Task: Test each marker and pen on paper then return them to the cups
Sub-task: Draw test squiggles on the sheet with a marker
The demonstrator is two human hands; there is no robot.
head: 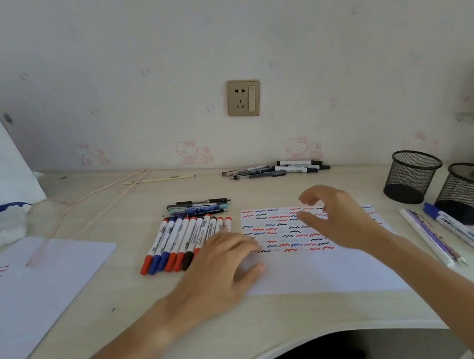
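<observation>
I see two bare forearms, no sleeves, left hand point(224, 268) and right hand point(336, 215) without rings or watch.

We see bare desk point(280, 322) along the near edge, an open way in. The row of markers point(186, 241) blocks the left of the test sheet point(319, 274), with pens point(200, 207) stacked behind. Two mesh cups point(412, 176) crowd the right, blue markers point(462, 230) and pencils point(429, 236) lying before them. Between sheet and far pens point(283, 168) the desk lies open.
</observation>
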